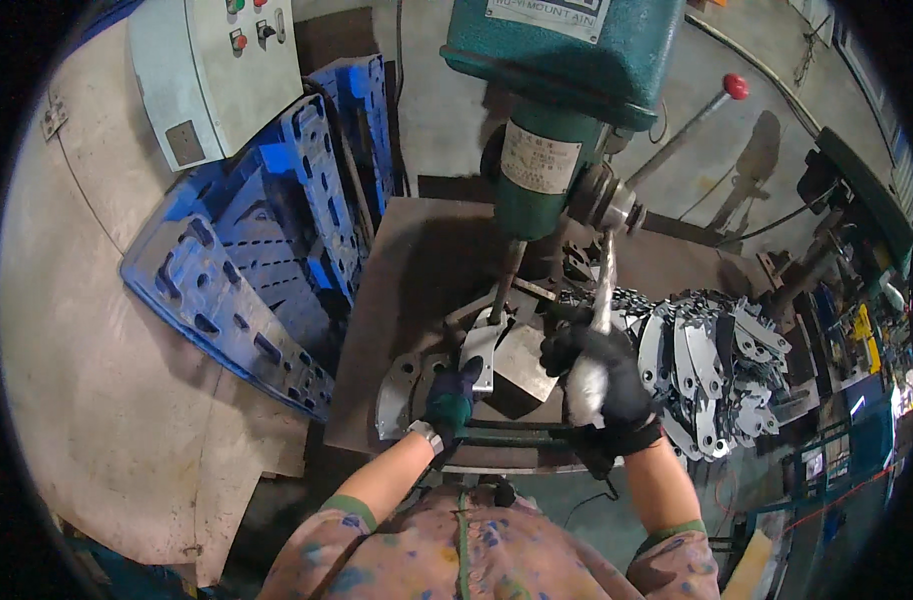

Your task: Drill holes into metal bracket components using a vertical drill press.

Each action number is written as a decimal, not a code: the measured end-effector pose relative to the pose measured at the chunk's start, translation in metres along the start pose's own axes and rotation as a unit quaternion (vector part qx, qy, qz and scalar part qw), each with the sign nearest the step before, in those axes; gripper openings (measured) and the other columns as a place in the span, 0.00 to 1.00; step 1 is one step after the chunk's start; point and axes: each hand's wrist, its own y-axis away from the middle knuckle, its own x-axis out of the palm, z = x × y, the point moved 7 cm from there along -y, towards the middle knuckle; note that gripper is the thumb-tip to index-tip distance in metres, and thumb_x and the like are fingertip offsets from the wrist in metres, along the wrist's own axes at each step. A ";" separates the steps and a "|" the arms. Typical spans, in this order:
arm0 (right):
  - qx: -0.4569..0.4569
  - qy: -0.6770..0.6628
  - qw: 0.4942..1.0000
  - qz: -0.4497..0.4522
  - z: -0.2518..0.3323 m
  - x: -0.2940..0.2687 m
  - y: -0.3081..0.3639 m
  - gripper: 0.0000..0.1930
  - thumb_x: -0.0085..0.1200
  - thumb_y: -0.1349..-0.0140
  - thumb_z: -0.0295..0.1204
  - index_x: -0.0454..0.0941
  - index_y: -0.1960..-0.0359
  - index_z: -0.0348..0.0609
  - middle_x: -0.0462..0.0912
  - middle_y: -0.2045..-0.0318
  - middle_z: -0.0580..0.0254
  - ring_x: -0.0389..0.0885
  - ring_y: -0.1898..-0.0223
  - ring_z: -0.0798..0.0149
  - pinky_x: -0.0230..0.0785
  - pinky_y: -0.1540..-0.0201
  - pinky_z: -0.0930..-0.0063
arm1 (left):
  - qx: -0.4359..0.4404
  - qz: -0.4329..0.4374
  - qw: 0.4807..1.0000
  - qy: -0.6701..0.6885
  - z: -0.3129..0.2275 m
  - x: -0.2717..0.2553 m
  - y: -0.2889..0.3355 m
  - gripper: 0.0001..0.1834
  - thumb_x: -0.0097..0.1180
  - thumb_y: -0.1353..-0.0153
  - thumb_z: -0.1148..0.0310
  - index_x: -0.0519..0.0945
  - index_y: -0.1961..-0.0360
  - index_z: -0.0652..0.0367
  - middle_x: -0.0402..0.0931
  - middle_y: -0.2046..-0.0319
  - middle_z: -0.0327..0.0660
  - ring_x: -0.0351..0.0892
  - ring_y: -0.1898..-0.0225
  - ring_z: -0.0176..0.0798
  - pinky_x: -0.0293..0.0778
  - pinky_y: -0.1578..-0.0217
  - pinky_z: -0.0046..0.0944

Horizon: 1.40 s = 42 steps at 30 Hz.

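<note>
In a dark glove with a green back, my left hand (pixel 449 402) is closed on the lower end of a flat silver metal plate (pixel 482 352). The plate lies under the spindle (pixel 509 280) of a green drill press (pixel 542 175), whose tip comes down at the plate's upper end. Whether the tip touches the metal I cannot tell. My right hand (pixel 622 385), in a black glove, is wrapped round a feed lever (pixel 606 290) covered in whitish wrapping. Between my hands sits a bare metal block (pixel 526 360). More curved plates (pixel 400 395) lie left of my left hand.
A large heap of similar metal plates (pixel 692 365) covers the right of the brown worktable (pixel 417 250). Blue plastic pallets (pixel 247 270) lean at the left, below a pale control box (pixel 212 75). A second lever with a red knob (pixel 736 86) sticks out at upper right.
</note>
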 end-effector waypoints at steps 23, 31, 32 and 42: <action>-0.017 0.382 0.910 -0.158 -0.024 -0.221 0.099 0.19 0.56 0.20 0.35 0.82 0.36 0.36 0.91 0.55 0.53 0.91 0.55 0.61 0.82 0.48 0.66 | 0.197 -0.189 0.830 -0.487 0.117 -0.298 0.017 0.28 0.55 0.28 0.73 0.79 0.27 0.58 0.81 0.33 0.56 0.80 0.32 0.60 0.74 0.28 0.54; 0.008 0.776 0.625 -0.084 -0.116 -0.247 0.137 0.34 0.75 0.40 0.48 0.82 0.37 0.42 0.87 0.44 0.42 0.86 0.42 0.39 0.79 0.39 0.49 | 0.245 -0.314 0.663 -0.634 0.130 -0.319 -0.013 0.23 0.51 0.21 0.65 0.82 0.31 0.61 0.82 0.34 0.57 0.80 0.32 0.60 0.73 0.29 0.53; 0.064 0.803 0.591 -0.055 -0.127 -0.245 0.150 0.35 0.76 0.43 0.50 0.82 0.37 0.45 0.85 0.43 0.43 0.84 0.41 0.37 0.77 0.37 0.46 | 0.229 -0.276 0.707 -0.609 0.137 -0.303 -0.019 0.22 0.50 0.21 0.66 0.82 0.31 0.61 0.81 0.32 0.57 0.79 0.31 0.59 0.72 0.28 0.54; -0.029 0.768 0.637 -0.058 -0.096 -0.255 0.181 0.43 0.79 0.45 0.44 0.74 0.28 0.44 0.84 0.40 0.43 0.85 0.42 0.35 0.77 0.40 0.41 | 0.251 -0.293 0.781 -0.491 0.094 -0.293 -0.022 0.25 0.52 0.19 0.63 0.78 0.26 0.58 0.78 0.27 0.51 0.77 0.28 0.57 0.70 0.26 0.53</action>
